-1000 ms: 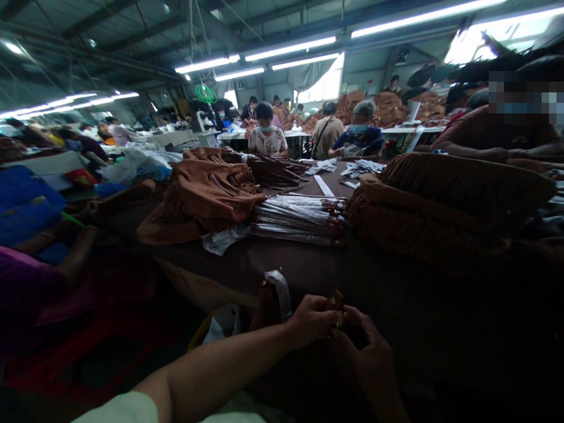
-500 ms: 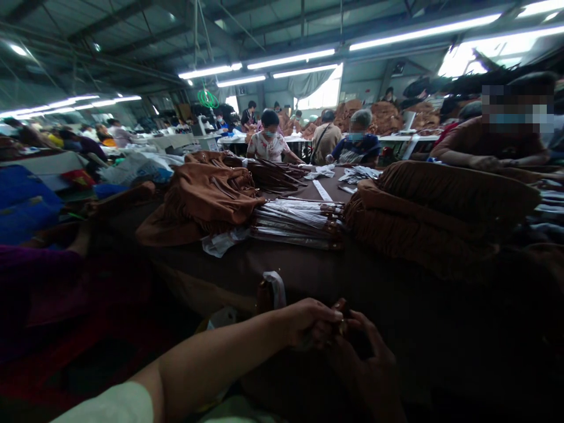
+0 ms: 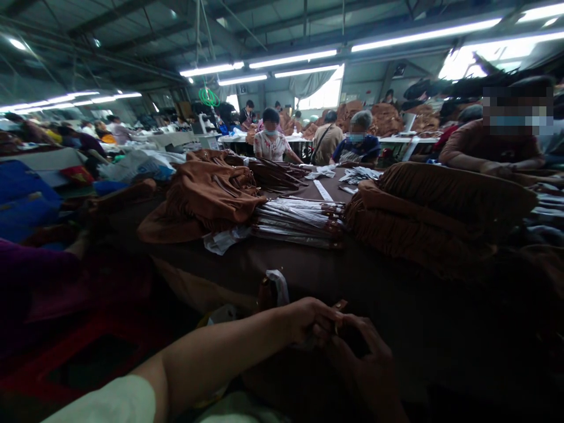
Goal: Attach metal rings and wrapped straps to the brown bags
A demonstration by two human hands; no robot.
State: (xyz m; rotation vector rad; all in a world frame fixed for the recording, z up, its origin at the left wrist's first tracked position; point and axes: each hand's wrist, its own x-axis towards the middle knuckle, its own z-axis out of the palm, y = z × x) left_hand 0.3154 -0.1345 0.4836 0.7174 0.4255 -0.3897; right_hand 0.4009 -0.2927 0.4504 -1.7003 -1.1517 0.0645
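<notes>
My left hand (image 3: 311,320) reaches in from the lower left, its thumb and fingers pinched on a brown strap (image 3: 340,305). One end of the strap sticks up past the fingertips, and a small gold-coloured metal piece glints just below. From the right, my right hand (image 3: 368,346) meets it, thumb and index finger closed on the same spot. Deep shadow hides the rest of the strap and the lower fingers. Close behind my left wrist, a looped brown piece with white wrapping (image 3: 278,286) stands at the table edge.
On the dark brown table (image 3: 308,267) lies a bundle of white-wrapped straps (image 3: 297,220). Brown fringed bags (image 3: 211,194) are heaped left of it, and more stacked bags (image 3: 423,211) lie right. A red stool (image 3: 48,367) stands at lower left. Several people sit across the table.
The right fingertips have moved slightly left, closer against the left ones at the strap. Both hands stay in nearly the same place, and the view has shifted a little.
</notes>
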